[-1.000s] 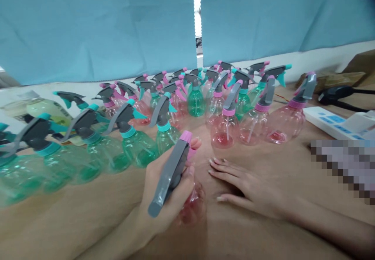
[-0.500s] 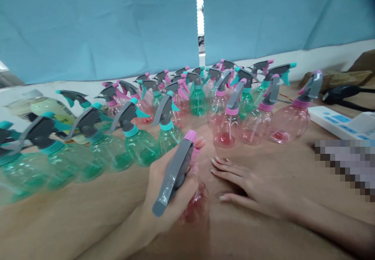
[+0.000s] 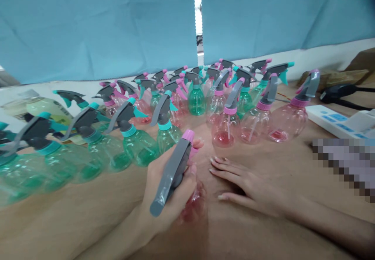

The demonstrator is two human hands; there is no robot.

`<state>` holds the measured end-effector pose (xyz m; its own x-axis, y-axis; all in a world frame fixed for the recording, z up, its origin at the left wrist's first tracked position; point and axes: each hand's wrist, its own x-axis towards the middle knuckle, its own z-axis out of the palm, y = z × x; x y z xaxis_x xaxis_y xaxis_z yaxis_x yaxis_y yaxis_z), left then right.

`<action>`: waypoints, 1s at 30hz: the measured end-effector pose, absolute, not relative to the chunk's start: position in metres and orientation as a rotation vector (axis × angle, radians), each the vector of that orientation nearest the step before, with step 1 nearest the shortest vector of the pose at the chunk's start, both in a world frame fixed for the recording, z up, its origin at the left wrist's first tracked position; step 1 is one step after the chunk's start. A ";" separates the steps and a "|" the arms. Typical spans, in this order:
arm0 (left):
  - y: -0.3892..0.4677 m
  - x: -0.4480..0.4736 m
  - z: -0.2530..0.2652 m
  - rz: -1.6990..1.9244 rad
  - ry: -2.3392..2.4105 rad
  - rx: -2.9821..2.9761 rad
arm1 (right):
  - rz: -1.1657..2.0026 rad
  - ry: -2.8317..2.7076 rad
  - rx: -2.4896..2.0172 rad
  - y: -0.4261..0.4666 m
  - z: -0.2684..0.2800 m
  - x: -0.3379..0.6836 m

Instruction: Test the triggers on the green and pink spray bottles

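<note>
My left hand point(image 3: 166, 186) is wrapped round the neck of a pink spray bottle point(image 3: 193, 207) with a grey trigger head and pink nozzle. The bottle is on the table, its nozzle pointing away from me, and my fingers hide its collar. To its right, my right hand point(image 3: 243, 182) lies palm down on the wooden table point(image 3: 234, 236), fingers stretched out and holding nothing. Just beyond that hand stands another pink spray bottle point(image 3: 225, 129). Left of my left hand is a row of green spray bottles, the nearest being a green spray bottle point(image 3: 142, 146) with a turquoise collar.
More pink and green spray bottles crowd the back, among them a darker green one point(image 3: 196, 100). A white power strip point(image 3: 328, 119) and a black cable point(image 3: 340, 96) lie at the right. A large yellowish bottle point(image 3: 48, 109) is at the left, and a blue sheet point(image 3: 102, 25) hangs behind.
The whole view has shifted very slightly. Both hands keep the same pose, and the left still grips the pink spray bottle.
</note>
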<state>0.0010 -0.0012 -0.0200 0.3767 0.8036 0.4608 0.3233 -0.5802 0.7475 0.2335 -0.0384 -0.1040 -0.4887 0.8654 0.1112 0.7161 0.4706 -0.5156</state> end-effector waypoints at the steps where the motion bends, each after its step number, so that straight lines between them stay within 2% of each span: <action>1: -0.001 0.001 -0.020 1.135 0.957 2.083 | 0.587 -2.364 -1.334 -0.038 -0.104 0.233; 15: -0.001 0.002 -0.013 1.130 0.964 2.112 | 0.565 -2.403 -1.362 -0.038 -0.104 0.232; 23: -0.004 0.003 -0.006 0.999 0.996 2.029 | 0.589 -2.360 -1.350 -0.038 -0.105 0.232; 30: -0.007 0.004 -0.007 1.058 1.086 1.945 | 0.600 -2.355 -1.347 -0.039 -0.102 0.232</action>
<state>0.0036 -0.0067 -0.0065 0.3274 0.8865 0.3270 0.3499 -0.4352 0.8296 0.2319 -0.0388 -0.1024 -0.4803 0.8716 0.0983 0.7182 0.4551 -0.5264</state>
